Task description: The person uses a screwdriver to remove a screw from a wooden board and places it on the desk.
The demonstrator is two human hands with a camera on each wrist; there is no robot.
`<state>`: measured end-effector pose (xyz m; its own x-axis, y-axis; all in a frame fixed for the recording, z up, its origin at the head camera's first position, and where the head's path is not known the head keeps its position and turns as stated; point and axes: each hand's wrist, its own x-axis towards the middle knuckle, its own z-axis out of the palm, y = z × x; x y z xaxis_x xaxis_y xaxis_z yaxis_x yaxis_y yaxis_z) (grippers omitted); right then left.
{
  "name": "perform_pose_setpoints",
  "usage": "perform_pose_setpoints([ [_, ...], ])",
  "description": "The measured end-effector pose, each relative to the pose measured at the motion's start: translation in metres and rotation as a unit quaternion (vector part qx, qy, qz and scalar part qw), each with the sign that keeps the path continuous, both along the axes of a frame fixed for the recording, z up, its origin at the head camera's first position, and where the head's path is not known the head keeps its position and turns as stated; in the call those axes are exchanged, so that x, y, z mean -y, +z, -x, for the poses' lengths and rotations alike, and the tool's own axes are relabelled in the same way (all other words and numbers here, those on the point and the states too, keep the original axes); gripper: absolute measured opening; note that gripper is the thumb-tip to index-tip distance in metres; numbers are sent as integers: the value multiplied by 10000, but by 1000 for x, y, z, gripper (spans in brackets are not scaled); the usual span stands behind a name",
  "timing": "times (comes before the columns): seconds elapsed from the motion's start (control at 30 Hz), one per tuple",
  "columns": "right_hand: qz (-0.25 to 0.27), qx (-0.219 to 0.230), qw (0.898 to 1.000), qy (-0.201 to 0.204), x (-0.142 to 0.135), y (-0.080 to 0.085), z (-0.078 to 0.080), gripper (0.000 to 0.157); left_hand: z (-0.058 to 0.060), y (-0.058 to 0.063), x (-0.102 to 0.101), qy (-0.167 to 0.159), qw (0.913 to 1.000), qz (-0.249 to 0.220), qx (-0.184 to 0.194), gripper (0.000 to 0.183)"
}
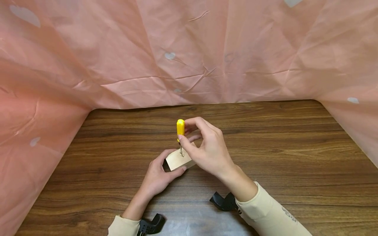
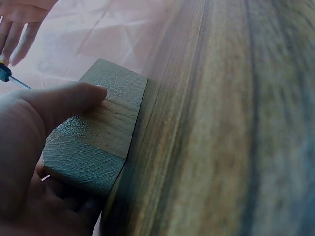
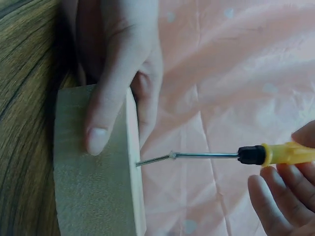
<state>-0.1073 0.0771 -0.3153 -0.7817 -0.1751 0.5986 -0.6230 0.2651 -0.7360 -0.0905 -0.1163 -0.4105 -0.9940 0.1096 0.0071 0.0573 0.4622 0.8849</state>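
Observation:
A pale wooden block (image 1: 177,159) lies on the table, and my left hand (image 1: 157,175) grips it at its left end, thumb along the near side. A screw (image 3: 153,160) sticks out of the block's top face at a slant. The thin steel shaft of a yellow screwdriver (image 1: 180,127) meets the screw's head, the two forming a slight angle in the right wrist view. My right hand (image 1: 211,147) pinches the screwdriver's handle between thumb and fingers above the block. In the left wrist view, the thumb (image 2: 74,101) presses on the block's side.
The dark wood-grain table (image 1: 280,147) spreads around the hands. Pink cloth (image 1: 206,49) with pale hearts hangs at the back and both sides. Black wrist mounts (image 1: 152,224) show below both hands, close to the beige sleeves (image 1: 268,206).

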Motion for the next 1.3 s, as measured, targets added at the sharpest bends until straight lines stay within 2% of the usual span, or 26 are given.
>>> perform_pose_setpoints([
  [0.2,-82,-146,9996,-224,-2,-2,0,29,0,1,-2,-40,10000,36,-7,54],
  [0.4,-111,-65,9999,-71,-4,-2,-2,23,0,1,-3,-48,10000,75,0,55],
  [0.57,-171,-68,9998,-97,-8,-1,-2,22,0,1,-5,-66,9999,87,6,55],
  [0.7,-224,58,9991,-363,-26,8,-3,32,0,1,-6,-64,9999,81,6,55],
  [0.77,-410,413,9966,-588,-44,11,-2,36,0,1,-6,-42,10000,58,24,55],
  [0.87,-1073,1136,9821,-1049,-79,3,0,34,0,1,-5,-21,10000,34,54,55],
  [1.0,-2067,2072,9434,-1558,-124,-23,1,31,0,2,-3,-11,10000,39,48,54],
  [1.07,-2365,2442,9247,-1715,-143,-36,1,32,-1,3,-2,-8,10000,41,46,54],
  [1.13,-2566,2712,9103,-1790,-156,-46,3,34,-1,2,-1,7,10000,46,36,54],
  [1.2,-2659,2919,9003,-1831,-166,-54,4,38,-2,2,-1,19,10000,49,57,53],
  [1.3,-2721,3032,8935,-1891,-174,-62,3,40,-2,1,-2,4,10000,35,86,53],
])
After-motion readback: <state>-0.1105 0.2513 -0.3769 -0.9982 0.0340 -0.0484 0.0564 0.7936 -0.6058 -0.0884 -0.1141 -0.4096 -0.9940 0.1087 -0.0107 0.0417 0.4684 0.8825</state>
